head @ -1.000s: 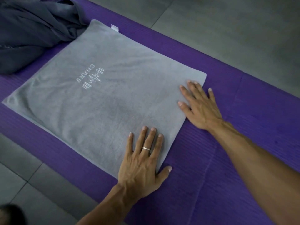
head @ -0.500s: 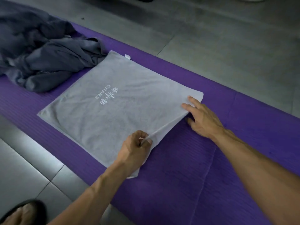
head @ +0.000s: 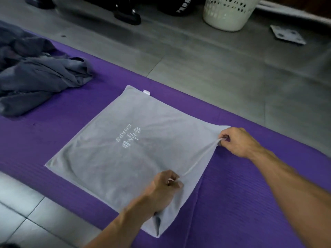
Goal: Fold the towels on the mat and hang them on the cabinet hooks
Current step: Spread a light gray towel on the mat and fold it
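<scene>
Two towels are seen on one purple mat. The grey towel is laid flat in the middle of the mat, in a nearly square shape, with white letters and a small white tag at its far edge. The dark towel is left crumpled in a heap at about 10 o'clock from the grey one, well apart from it.

Two hands are counted. The near right edge of the grey towel is pinched by both and lifted a little, so a tight ridge of cloth is stretched between them. The left hand is curled around the edge at 5 o'clock of the towel; the right hand is curled around the corner at 3 o'clock. The nearest corner hangs folded under the left wrist.

Bare mat is left open at 4 o'clock, to the right of the towel. The mat surface is finely ribbed; the towel looks soft and smooth. The floor is made of grey tiles. At 1 o'clock one white basket with holes is standing on the floor.
</scene>
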{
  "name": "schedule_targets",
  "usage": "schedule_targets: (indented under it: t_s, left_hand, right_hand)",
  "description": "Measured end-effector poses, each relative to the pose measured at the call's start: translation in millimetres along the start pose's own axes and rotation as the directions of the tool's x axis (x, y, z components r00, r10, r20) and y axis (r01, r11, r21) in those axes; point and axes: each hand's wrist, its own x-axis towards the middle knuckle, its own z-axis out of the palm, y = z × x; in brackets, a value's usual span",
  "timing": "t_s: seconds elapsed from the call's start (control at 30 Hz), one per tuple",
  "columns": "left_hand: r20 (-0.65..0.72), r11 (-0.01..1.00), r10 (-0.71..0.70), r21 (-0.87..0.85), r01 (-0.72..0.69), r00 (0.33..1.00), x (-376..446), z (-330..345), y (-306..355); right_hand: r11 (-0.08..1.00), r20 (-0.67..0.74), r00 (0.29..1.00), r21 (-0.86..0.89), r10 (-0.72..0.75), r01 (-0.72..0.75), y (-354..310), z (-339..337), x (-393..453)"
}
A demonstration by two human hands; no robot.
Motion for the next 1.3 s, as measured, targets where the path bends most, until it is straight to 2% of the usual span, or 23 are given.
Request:
schedule_targets:
  t_s: [0.17, 0.3, 0.4, 0.53, 0.63, 0.83, 0.9, 1.03, 1.1, 1.17, 1.23, 1.3]
  left_hand:
    - [-0.135, 0.975, 0.164, 0.175, -0.139, 0.977, -4.2, -41.0, 10.1]
    - [-0.317, 0.924, 0.268, 0.352, -0.15, 0.91, -9.3, -95.7, 7.1]
    - [-0.423, 0.899, 0.295, 0.426, -0.1, 0.857, -10.2, -128.2, -0.4]
    - [-0.539, 0.875, 0.301, 0.484, -0.004, 0.787, -2.1, -174.0, -17.2]
    - [-0.582, 0.853, 0.293, 0.518, 0.068, 0.759, 6.7, -204.7, -26.8]
    - [-0.595, 0.781, 0.285, 0.599, 0.178, 0.752, 19.4, -247.3, -51.0]
    - [-0.595, 0.753, 0.269, 0.62, 0.219, 0.757, 22.6, -256.7, -59.9]
    - [-0.528, 0.664, 0.2, 0.693, 0.282, 0.825, 27.4, -268.5, -77.6]
    - [-0.538, 0.649, 0.207, 0.701, 0.297, 0.817, 27.4, -270.5, -77.9]
    - [-0.5, 0.593, 0.327, 0.769, 0.237, 0.802, 31.6, -268.9, -74.7]
    - [-0.369, 0.53, 0.487, 0.845, 0.068, 0.791, 40.9, -258.7, -68.9]
    - [-0.294, 0.533, 0.543, 0.845, -0.052, 0.786, 52.1, -240.3, -66.7]
  right_hand:
    - [1.0, -0.121, 0.993, -0.005, 0.004, -0.004, -24.3, -9.7, 7.2]
    - [0.997, -0.229, 0.972, 0.031, -0.06, 0.068, -84.6, 1.3, 41.5]
    - [0.987, -0.317, 0.939, 0.044, -0.135, 0.157, -130.8, 11.8, 73.2]
    - [0.96, -0.353, 0.901, 0.023, -0.253, 0.279, -196.1, 27.0, 117.1]
    - [0.946, -0.352, 0.886, 0.01, -0.301, 0.325, -230.0, 40.8, 146.3]
    - [0.916, -0.35, 0.858, -0.004, -0.376, 0.4, -284.5, 69.7, 192.5]
    - [0.921, -0.321, 0.875, 0.019, -0.363, 0.389, -295.1, 83.5, 205.4]
    - [0.959, -0.197, 0.94, -0.003, -0.277, 0.282, -303.2, 109.5, 216.0]
    - [0.958, -0.191, 0.942, 0.019, -0.277, 0.286, -305.4, 110.6, 213.7]
    - [0.938, -0.262, 0.906, 0.014, -0.331, 0.347, -306.4, 107.8, 204.9]
    - [0.895, -0.327, 0.847, 0.007, -0.42, 0.446, -304.9, 114.3, 188.7]
    - [0.819, -0.285, 0.789, 0.019, -0.545, 0.573, -300.5, 132.3, 165.8]
